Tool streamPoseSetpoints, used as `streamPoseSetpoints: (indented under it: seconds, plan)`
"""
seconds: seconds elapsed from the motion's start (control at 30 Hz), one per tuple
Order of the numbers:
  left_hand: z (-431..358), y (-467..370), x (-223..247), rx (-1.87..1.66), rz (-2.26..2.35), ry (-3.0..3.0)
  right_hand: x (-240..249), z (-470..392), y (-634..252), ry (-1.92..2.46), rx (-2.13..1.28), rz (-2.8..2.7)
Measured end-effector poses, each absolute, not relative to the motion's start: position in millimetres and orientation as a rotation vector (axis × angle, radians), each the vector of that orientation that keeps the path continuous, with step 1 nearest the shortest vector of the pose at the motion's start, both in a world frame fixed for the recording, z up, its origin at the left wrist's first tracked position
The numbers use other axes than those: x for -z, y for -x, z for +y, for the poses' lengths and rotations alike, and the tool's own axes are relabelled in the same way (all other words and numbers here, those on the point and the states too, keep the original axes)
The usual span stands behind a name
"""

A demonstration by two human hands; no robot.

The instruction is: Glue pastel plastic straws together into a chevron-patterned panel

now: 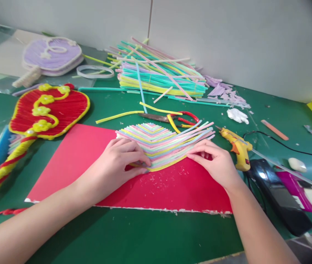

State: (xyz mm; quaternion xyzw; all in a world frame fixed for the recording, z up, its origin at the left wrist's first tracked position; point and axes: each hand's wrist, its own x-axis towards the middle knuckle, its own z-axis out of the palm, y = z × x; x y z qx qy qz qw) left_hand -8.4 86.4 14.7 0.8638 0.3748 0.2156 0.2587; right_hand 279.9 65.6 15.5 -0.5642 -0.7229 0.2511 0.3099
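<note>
A panel of pastel pipe cleaners [152,141], laid side by side in nested V shapes, rests on a red board [79,150]. Its right-hand ends stick out loose and uneven. Along the near edge runs a yellow pipe cleaner [164,167]. My left hand [123,156] pinches it near the point of the V, thumb below and fingers over the panel's left side. Farther right, my right hand [213,159] pinches the same strip between thumb and fingertips. The panel's left part is hidden under my left hand.
Behind the panel lie scissors [158,117] and a bundle of pipe cleaners [164,82]. A yellow glue gun [237,146] with a cord lies to the right, near a black device [279,200]. At left are a red fan [51,112] and a purple fan [53,55].
</note>
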Motion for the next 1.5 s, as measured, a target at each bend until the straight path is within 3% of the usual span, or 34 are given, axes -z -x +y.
streamPoseSetpoints:
  seconds: [0.5, 0.93, 1.17, 1.33, 1.5]
  plan:
    - [86, 8, -14, -0.643, 0.985, -2.329, -15, 66, -280, 1.467, -0.586, -1.965]
    - [89, 8, -12, -0.809, 0.928, -2.355, -6, 72, -296, 1.584, 0.181, -1.630]
    - [97, 20, -19, -1.046, 1.351, -2.382, -11, 64, -324, 1.810, 0.437, -1.358]
    - [111, 31, -10, -0.874, 1.772, -2.240, -1, 52, -352, 2.061, 0.511, -1.278]
    - [114, 33, 0, -0.770, 1.726, -2.243, 1, 47, -349, 2.291, 0.569, -1.218]
